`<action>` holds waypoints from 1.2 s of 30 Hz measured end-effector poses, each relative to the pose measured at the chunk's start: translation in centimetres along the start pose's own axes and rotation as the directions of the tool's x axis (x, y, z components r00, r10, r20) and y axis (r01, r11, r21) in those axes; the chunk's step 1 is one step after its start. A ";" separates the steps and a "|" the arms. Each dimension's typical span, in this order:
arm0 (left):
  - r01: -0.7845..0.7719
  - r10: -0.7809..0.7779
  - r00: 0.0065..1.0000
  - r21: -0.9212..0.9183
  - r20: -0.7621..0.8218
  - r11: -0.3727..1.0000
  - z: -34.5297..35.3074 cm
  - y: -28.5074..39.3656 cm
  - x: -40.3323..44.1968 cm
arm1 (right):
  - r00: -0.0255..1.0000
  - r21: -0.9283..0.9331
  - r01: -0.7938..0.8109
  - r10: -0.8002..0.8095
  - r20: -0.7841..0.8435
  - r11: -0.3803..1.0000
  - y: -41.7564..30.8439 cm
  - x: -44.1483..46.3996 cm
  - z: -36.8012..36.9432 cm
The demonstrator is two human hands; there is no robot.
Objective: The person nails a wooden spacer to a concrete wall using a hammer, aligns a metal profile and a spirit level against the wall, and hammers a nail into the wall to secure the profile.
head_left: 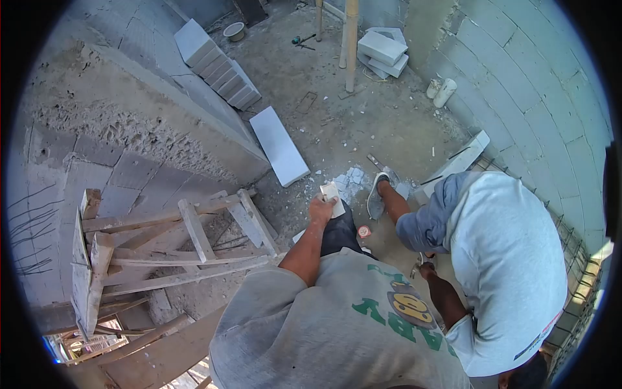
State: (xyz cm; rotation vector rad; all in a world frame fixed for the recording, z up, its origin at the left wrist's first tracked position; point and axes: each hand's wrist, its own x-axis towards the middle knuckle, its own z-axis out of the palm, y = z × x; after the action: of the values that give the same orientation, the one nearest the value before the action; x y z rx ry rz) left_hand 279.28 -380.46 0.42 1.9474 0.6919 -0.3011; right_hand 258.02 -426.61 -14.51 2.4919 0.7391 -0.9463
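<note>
My left hand is closed around a small pale piece of block, held just above my dark-trousered knee. My right hand does not show; my grey shirt and the co-worker's body fill that side. Broken white chips lie on the floor just beyond the held piece. A small round red and white object sits to the right of my knee. At my right a co-worker in a white shirt bends low, and that person's hand grips a tool too small to make out.
A long white block lies ahead, with a row of blocks behind it. More blocks are stacked near bamboo poles. A wooden trestle stands at left. Block walls rise on both sides.
</note>
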 end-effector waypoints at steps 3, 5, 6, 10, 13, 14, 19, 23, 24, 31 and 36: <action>0.019 -0.025 0.999 0.141 0.041 0.990 0.2 -0.1 3.3 | 0.925 0.519 -0.379 0.289 0.248 0.766 2.0 0.5 -12.1; 0.017 -0.030 0.996 0.163 0.078 0.986 0.1 1.1 6.2 | 0.900 0.565 -0.437 0.337 0.278 0.700 3.7 3.4 -16.6; 0.008 -0.023 0.995 0.146 0.102 0.989 -0.4 2.3 8.2 | 0.894 0.576 -0.447 0.348 0.281 0.685 4.6 5.0 -18.7; -0.058 0.037 0.983 0.112 0.182 0.992 -2.9 6.6 17.8 | 0.875 0.597 -0.482 0.382 0.297 0.641 7.0 11.4 -25.9; -0.064 0.059 0.988 0.031 0.142 0.997 -6.2 10.3 25.7 | 0.890 0.590 -0.456 0.352 0.290 0.666 8.7 16.6 -29.8; -0.050 0.053 0.989 -0.023 0.135 0.998 -8.1 12.4 28.2 | 0.897 0.582 -0.442 0.338 0.286 0.682 9.0 18.2 -30.3; -0.140 0.133 0.988 -0.103 -0.076 0.985 -16.7 21.7 37.1 | 0.928 0.570 -0.372 0.303 0.216 0.732 11.7 25.4 -39.6; -0.121 0.076 0.988 -0.362 -0.135 0.924 -19.6 23.8 41.6 | 0.860 0.835 -0.372 0.488 0.147 0.405 16.0 37.7 -42.2; -0.101 0.046 0.989 -0.419 -0.139 0.902 -19.7 23.6 42.5 | 0.885 0.775 -0.362 0.453 0.110 0.518 16.8 39.1 -45.8; 0.075 -0.117 0.989 -0.378 -0.090 0.923 -19.8 24.8 53.0 | 0.946 0.790 -0.268 0.306 0.107 0.551 23.0 55.7 -64.2; 0.033 -0.061 0.982 -0.155 -0.180 0.987 -26.5 34.4 63.1 | 0.913 0.862 -0.365 0.318 0.256 0.353 27.7 63.5 -84.8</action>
State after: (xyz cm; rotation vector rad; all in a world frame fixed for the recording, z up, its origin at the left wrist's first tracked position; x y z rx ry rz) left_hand 347.96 -347.27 7.22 1.8304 0.8573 -0.0943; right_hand 356.89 -384.04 5.44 3.2625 -0.5595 -1.4788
